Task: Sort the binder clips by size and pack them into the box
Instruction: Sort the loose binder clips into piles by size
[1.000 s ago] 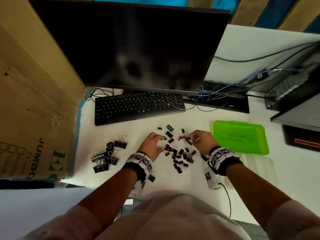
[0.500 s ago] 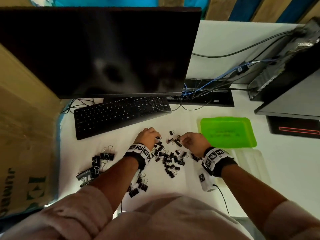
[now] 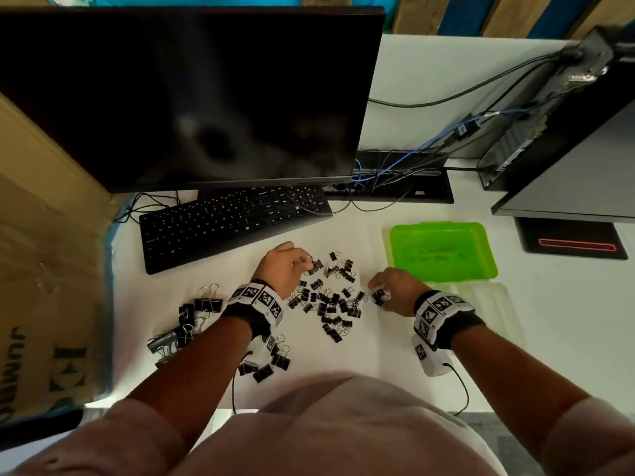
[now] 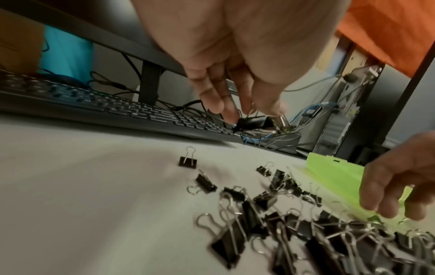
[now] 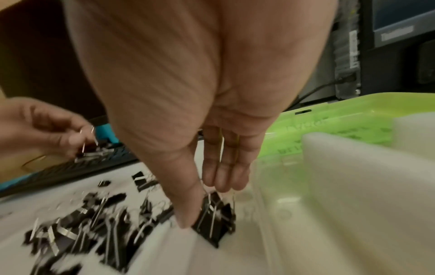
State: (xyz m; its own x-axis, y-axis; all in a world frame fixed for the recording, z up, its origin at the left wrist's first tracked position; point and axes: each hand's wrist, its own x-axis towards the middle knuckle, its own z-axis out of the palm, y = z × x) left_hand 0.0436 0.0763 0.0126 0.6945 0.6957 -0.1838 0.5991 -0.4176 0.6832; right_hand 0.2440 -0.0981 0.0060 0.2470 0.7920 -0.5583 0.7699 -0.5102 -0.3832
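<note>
A heap of small black binder clips [image 3: 330,305] lies mid-table. My left hand [image 3: 305,264] is at its far left edge and pinches one binder clip [image 4: 253,121] by its wire handles, lifted off the table. At the heap's right edge, my right hand [image 3: 377,294] pinches a black binder clip [image 5: 213,217] between thumb and fingers, low over the table. The green lid [image 3: 443,250] lies to the right, with the clear box base [image 3: 494,310] just in front of it. Several large clips [image 3: 192,317] sit at the left. A few medium clips [image 3: 269,362] lie under my left forearm.
A black keyboard [image 3: 233,223] and monitor [image 3: 192,94] stand behind the heap. A cardboard box [image 3: 44,269] walls the left side. Cables [image 3: 388,173] and a computer case [image 3: 549,108] fill the back right. A black monitor base [image 3: 572,242] lies right of the green lid.
My right hand has drawn back from the far side of the heap toward the clear box base, holding a clip. My left hand has lifted a clip. The head view shifted.
</note>
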